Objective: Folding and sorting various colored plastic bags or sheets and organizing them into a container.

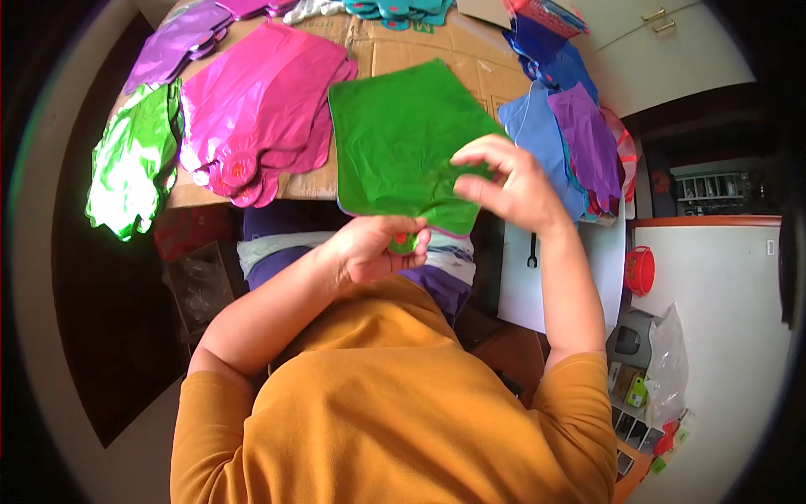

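Note:
A five-sided green foil sheet (403, 139), which looks like a flat, unfilled foil balloon, lies at the front edge of the table. My left hand (378, 248) is closed on its near corner, just off the table edge. A round green tab with a red spot (403, 243) shows at those fingers. My right hand (514, 183) is over the sheet's right side, its thumb and curved fingers apart. Whether its fingertips touch the foil I cannot tell. Left of the sheet lies a stack of pink foil sheets (260, 101) with round tabs.
Crumpled shiny green foil (134, 160) hangs at the table's left edge, near purple foil (180, 42). Teal foil (399, 10) lies at the back on the cardboard (478, 67). Blue sheets (537, 147) and a purple one (579, 134) lie right. A red basket (640, 270) stands farther right.

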A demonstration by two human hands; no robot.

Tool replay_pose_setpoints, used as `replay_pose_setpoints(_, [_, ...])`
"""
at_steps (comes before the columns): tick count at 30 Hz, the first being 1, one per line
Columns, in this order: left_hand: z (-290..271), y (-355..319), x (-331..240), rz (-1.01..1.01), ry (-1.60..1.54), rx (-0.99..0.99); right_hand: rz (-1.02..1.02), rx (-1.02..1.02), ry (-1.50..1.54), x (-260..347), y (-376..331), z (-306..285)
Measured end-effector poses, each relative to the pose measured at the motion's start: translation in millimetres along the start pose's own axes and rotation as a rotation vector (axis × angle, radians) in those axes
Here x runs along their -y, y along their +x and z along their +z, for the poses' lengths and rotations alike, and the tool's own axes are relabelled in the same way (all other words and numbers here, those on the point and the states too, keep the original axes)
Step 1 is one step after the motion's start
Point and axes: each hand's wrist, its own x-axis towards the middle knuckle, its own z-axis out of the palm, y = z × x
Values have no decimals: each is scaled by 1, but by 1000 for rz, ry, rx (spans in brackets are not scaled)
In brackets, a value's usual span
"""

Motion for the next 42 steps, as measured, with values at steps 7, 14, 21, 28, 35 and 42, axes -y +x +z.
replay_pose_setpoints(7, [20,-20,-8,25,-144,346,675,128,133,-40,88,-59])
replay_pose_setpoints(14, [13,-30,-10,69,-92,530,957,255,370,-38,126,-61])
replay_pose_setpoints(21, [7,-28,-11,22,-44,527,848,362,706,-46,122,-50])
replay_pose_setpoints(28, [-2,-10,5,-51,196,58,679,234,384,-62,132,-32])
replay_pose_setpoints(35, [1,-2,3,-81,190,18,638,-78,-96,-66,180,-12])
replay_pose_setpoints(42, [-3,3,7,-55,99,79,641,45,-456,-38,203,2])
